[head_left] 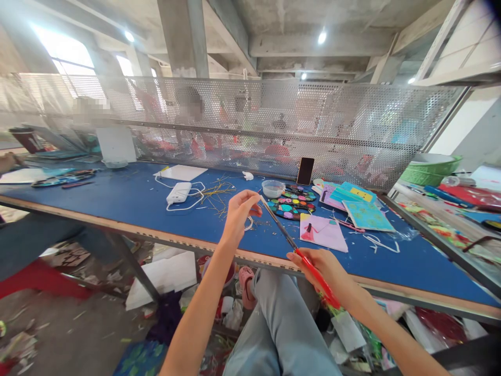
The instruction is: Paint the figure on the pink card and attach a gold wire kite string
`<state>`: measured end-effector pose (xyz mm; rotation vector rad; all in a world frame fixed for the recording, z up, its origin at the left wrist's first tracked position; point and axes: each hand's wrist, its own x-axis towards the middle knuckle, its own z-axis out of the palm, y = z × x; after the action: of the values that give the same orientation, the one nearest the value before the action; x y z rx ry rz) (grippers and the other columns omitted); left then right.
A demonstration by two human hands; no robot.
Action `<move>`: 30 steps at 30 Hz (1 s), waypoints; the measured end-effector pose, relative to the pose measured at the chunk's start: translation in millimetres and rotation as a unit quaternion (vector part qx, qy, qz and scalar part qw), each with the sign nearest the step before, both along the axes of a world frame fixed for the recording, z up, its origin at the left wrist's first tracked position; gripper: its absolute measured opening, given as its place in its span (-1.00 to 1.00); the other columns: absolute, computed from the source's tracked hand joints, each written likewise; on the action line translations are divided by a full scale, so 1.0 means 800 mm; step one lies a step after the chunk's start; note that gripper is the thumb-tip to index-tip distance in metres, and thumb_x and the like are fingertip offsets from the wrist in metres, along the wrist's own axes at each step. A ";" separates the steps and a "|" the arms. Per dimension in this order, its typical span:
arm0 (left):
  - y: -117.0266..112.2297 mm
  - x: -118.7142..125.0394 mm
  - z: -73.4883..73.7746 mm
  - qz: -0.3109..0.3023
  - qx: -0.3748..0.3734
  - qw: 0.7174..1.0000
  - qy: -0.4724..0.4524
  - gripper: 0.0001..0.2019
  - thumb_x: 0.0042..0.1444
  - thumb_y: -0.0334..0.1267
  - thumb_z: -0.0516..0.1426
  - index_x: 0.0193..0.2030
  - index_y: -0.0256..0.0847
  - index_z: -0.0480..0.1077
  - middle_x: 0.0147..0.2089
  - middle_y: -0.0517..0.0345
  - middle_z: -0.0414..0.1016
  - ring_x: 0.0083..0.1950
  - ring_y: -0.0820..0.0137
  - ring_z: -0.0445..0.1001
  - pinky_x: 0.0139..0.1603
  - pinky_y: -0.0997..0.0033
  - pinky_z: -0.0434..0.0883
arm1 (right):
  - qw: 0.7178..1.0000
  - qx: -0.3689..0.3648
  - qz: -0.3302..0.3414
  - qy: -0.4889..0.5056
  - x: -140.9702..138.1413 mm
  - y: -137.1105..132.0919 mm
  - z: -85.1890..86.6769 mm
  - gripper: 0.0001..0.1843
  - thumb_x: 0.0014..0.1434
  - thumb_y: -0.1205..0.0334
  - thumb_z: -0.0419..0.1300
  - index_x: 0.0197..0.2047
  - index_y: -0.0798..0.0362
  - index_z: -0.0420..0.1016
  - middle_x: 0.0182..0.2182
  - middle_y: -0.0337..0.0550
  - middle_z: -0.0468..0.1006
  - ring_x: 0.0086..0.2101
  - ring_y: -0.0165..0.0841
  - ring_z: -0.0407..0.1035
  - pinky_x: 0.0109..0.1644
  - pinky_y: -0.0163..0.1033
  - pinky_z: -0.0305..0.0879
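Observation:
My right hand (319,266) grips a long paintbrush (291,243) by its red handle, just in front of the table's near edge. The brush slants up and left, and its tip reaches my left hand (239,211). The left hand's thumb and fingers pinch the bristle end. Both hands hover over the blue table (129,201). Beyond the brush tip lie watercolour palettes (291,208) and a small clear bowl (273,188). A pink painted sheet (323,232) lies right of the brush.
Teal and yellow painted sheets (362,209) sit at the right. A white power bank with cable (179,192), dry twigs (215,194), a propped phone (305,171) and a perforated metal screen (250,120) stand behind. Litter lies under the table. A green basin (430,168) is far right.

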<state>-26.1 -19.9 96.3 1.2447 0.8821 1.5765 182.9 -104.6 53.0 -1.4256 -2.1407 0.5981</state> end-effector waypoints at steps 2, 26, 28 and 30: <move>0.002 -0.001 0.000 -0.027 -0.009 0.999 -0.026 -0.74 -0.06 -0.09 0.30 -0.45 -0.25 0.43 -0.55 0.27 0.32 -0.54 0.52 0.40 -0.51 0.55 0.38 | 1.000 0.002 -0.004 -0.001 0.000 -0.001 0.001 -0.42 0.32 -0.28 -0.11 -0.56 -0.04 0.04 -0.73 -0.30 0.18 -0.68 -0.40 0.16 -0.54 -0.29 0.00; -0.037 0.031 -0.026 -0.021 -0.025 0.997 -0.063 -0.67 -0.18 -0.11 0.44 -0.36 -0.23 0.49 -0.42 0.22 0.56 -0.43 0.50 0.54 -0.32 0.51 0.54 | 0.996 0.070 -0.057 -0.011 0.006 0.004 -0.034 -0.37 0.26 -0.40 -0.14 -0.54 -0.04 0.11 -0.71 -0.30 0.21 -0.65 -0.40 0.11 -0.48 -0.29 -0.09; -0.037 0.031 -0.026 -0.027 -0.038 0.997 -0.066 -0.68 -0.20 -0.12 0.44 -0.37 -0.23 0.50 -0.42 0.21 0.58 -0.43 0.49 0.54 -0.32 0.50 0.54 | 0.994 0.076 -0.073 -0.042 0.008 0.006 -0.037 -0.38 0.26 -0.40 -0.17 -0.52 -0.04 0.11 -0.69 -0.28 0.25 -0.63 -0.38 0.16 -0.46 -0.28 -0.10; -0.036 0.030 -0.028 -0.043 -0.054 0.996 -0.062 -0.68 -0.19 -0.11 0.43 -0.38 -0.25 0.52 -0.42 0.18 0.59 -0.42 0.47 0.55 -0.32 0.49 0.54 | 0.991 0.073 -0.084 -0.068 0.008 0.006 -0.038 -0.38 0.27 -0.39 -0.19 -0.51 -0.04 0.11 -0.68 -0.26 0.28 -0.62 -0.34 0.22 -0.45 -0.28 -0.10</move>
<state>-2.0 -48.6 74.1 1.0832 0.8119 1.5007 189.6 -99.6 22.8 -1.5839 -2.0907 0.2827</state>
